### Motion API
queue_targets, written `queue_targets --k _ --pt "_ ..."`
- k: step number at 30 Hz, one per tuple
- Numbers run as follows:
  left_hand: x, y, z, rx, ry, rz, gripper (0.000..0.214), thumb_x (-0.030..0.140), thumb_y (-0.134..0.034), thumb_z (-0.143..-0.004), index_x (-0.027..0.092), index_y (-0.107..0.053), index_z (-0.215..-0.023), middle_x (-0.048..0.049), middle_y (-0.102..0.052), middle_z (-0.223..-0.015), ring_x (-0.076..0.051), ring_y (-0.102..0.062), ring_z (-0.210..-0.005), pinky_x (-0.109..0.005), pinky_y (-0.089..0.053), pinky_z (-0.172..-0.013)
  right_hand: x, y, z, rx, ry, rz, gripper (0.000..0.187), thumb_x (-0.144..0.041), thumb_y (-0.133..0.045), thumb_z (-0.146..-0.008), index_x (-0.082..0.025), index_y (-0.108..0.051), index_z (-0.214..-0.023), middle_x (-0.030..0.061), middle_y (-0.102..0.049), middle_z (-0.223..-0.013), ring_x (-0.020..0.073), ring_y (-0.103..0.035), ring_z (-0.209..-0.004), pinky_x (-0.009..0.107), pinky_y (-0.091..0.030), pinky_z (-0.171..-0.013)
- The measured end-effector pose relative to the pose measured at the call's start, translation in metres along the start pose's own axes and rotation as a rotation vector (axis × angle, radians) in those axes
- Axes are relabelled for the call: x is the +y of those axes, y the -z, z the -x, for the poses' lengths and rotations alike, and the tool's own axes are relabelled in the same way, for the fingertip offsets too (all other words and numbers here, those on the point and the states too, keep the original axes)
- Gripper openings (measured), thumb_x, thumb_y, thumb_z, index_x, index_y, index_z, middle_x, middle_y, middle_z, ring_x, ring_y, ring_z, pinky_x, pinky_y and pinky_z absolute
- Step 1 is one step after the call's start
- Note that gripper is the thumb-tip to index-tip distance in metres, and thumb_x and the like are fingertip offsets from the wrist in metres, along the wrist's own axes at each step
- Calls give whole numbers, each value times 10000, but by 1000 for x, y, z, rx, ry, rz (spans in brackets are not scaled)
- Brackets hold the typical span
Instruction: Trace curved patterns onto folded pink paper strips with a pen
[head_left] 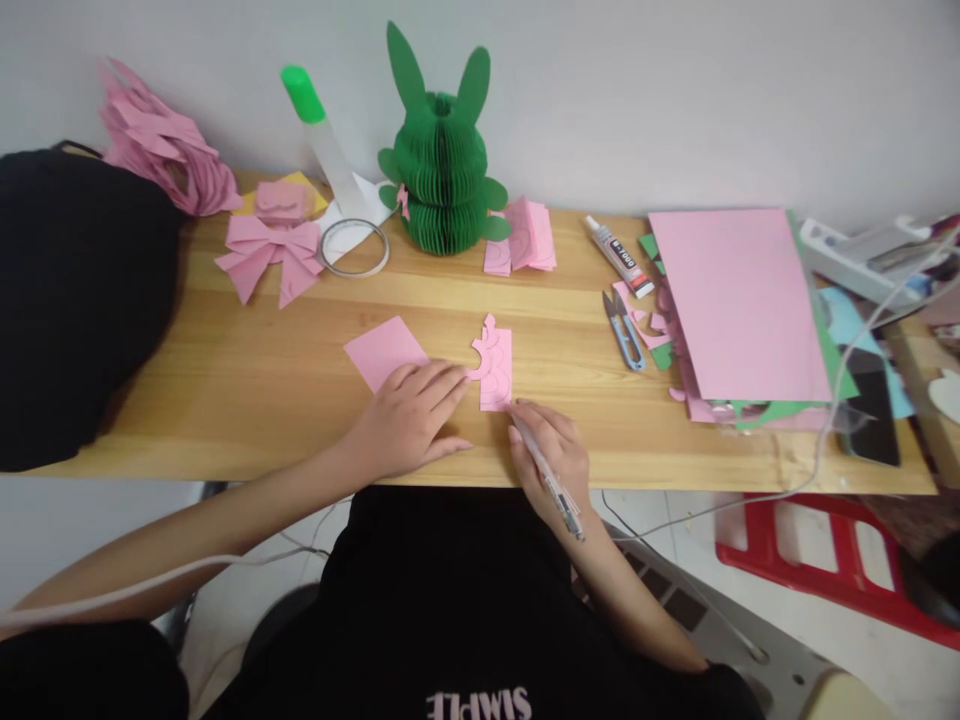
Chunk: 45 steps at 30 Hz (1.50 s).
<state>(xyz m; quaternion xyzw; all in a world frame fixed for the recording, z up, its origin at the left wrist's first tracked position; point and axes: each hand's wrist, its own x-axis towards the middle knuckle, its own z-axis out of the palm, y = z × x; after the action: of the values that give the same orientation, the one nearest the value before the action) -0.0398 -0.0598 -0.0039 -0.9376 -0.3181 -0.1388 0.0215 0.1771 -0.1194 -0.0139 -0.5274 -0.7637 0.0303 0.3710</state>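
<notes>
One wooden table (247,385), pale wall (637,110); right grip (559,455) holding pen (550,479) (left grip (412,415) flat), red stool (843,550) below.

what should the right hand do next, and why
Probably bring the pen to the edge of the scalloped pink cut-out and trace it: the right hand holds the pen near the lower right corner of the pink paper rectangle, curved lines show on that paper, and the left hand seems to steady the cut-out's lower end.

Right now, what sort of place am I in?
Likely a papercraft workspace: a green rabbit, a pink bow and snips sit on a wooden table.
</notes>
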Motion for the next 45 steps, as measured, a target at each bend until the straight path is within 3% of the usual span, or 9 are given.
queue_targets --k 6,9,12,17,24,29,35,42,45 --pt "11 10 9 51 55 -127 630 550 -493 -966 -19 -662 -1178 -234 -688 -1176 -353 -601 -1065 -456 -424 -907 1 7 -5 -68 -113 -104 212 -196 -520 -969 -205 -675 -1111 93 -780 -1016 227 -739 -953 371 -581 -852" --pt "16 15 8 66 57 -117 543 511 -510 -971 28 -683 -1150 -207 -689 -1159 -339 -589 -1079 -447 -406 -945 14 7 -28 -104 -289 -305 216 -268 -487 -984 -211 -657 -1105 84 -775 -1010 215 -740 -927 343 -581 -818" --pt "19 16 3 15 4 16 525 558 -522 -956 120 -674 -1201 -169 -643 -1272 -323 -538 -1196 -439 -376 -1017 34 -1 -61 -153 -453 -409 233 -303 -471 -953 -209 -622 -1104 70 -757 -938 223 -728 -860 349 -564 -763" --pt "22 8 4 -66 38 131 542 602 -530 -936 167 -656 -1234 -145 -613 -1333 -327 -489 -1275 -471 -343 -1087 58 -27 -104 -251 -413 -451 291 -175 -563 -756 -204 -607 -1043 -10 -668 -754 175 -637 -665 297 -504 -652" --pt "23 6 4 -42 76 194 497 595 -599 -900 199 -669 -1194 -101 -644 -1297 -305 -539 -1233 -462 -390 -1074 63 -39 -115 -291 -398 -593 264 -233 -566 -650 -217 -540 -913 -83 -526 -574 131 -491 -477 249 -410 -491" --pt "22 4 2 -4 91 243 442 560 -623 -900 216 -676 -1172 -89 -655 -1269 -294 -540 -1232 -467 -404 -1075 61 -32 -116 -291 -417 -742 280 -316 -595 -686 -226 -503 -935 -57 -582 -612 138 -539 -490 255 -454 -485" --pt "17 7 3 58 95 289 392 506 -610 -928 256 -663 -1225 -78 -649 -1288 -279 -550 -1222 -441 -440 -1050 67 -25 -126 -190 -415 -760 301 -321 -644 -687 -230 -516 -943 -33 -633 -667 144 -593 -538 278 -503 -538" --pt "-9 5 18 218 304 145 317 330 -488 -986 211 -614 -1252 -111 -653 -1268 -285 -580 -1178 -450 -490 -970 121 -25 -207 -40 -372 -547 255 -272 -694 -812 -181 -554 -1004 -43 -627 -708 132 -608 -609 278 -525 -599" --pt "-18 -2 31 294 400 0 386 354 -470 -968 180 -573 -1296 -160 -636 -1310 -333 -568 -1216 -488 -479 -974 134 -33 -235 -41 -364 -420 228 -341 -629 -950 -144 -626 -1064 21 -669 -924 131 -645 -733 299 -564 -669"
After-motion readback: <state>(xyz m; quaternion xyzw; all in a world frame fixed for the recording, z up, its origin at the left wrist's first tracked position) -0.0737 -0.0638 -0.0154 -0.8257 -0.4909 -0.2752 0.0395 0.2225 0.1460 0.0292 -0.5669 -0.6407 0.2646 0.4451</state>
